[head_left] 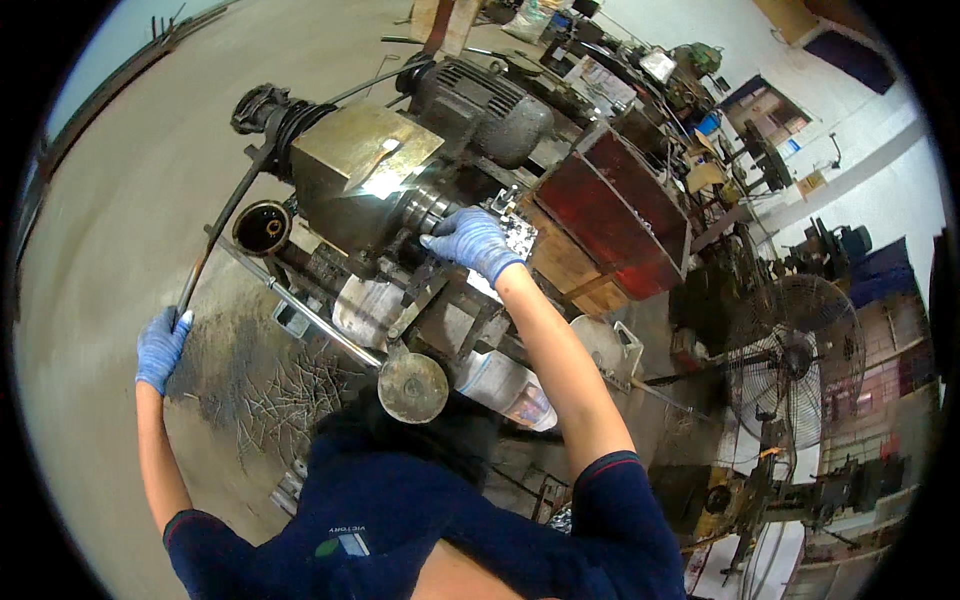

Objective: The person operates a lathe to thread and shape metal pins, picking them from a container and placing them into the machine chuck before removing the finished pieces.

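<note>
The left hand (pixel 160 345) was closed round the lower end of a long lever (pixel 222 215) slanting up-right to the machine (pixel 365 170) — where the right hand (pixel 470 240), fingers curled, pressed its chuck (pixel 425 208).

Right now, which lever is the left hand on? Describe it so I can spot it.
Start at the big brass-coloured machine housing in the middle of the floor. A long dark lever runs from its left side down toward the person, ending in the blue-gloved left hand. Unlike the shiny steel rod nearby, it is black and curved.
</note>
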`<action>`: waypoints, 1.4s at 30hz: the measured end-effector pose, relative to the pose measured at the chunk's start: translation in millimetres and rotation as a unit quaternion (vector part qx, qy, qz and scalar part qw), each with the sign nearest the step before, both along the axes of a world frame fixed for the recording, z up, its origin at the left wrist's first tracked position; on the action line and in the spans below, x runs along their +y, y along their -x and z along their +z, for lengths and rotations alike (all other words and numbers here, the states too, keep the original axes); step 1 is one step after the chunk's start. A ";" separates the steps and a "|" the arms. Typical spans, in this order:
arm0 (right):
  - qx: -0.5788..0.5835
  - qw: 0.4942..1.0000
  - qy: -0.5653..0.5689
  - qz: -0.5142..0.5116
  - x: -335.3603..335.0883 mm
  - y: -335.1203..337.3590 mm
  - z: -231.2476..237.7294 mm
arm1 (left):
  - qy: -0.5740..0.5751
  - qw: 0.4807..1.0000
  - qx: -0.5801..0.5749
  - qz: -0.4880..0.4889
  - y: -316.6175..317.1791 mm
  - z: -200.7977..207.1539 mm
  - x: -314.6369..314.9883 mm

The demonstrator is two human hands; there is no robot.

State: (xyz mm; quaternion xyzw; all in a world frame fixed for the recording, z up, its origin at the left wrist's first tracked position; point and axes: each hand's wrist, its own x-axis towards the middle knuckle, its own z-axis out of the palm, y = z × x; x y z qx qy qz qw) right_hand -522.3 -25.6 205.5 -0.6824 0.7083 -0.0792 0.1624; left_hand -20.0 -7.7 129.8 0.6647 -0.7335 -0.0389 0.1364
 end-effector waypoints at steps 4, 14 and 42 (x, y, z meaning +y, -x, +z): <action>0.017 1.000 0.017 0.018 0.0 -4.0 9.1 | -0.089 0.996 -0.018 0.007 -15.9 0.8 5.0; 0.048 0.998 0.036 0.009 -6.7 -25.4 14.9 | -0.023 0.995 -0.072 0.068 -7.3 -8.9 13.7; -0.004 0.912 0.182 -0.366 291.2 162.0 -7.5 | -0.058 0.950 -0.155 -0.263 124.3 -221.2 -91.9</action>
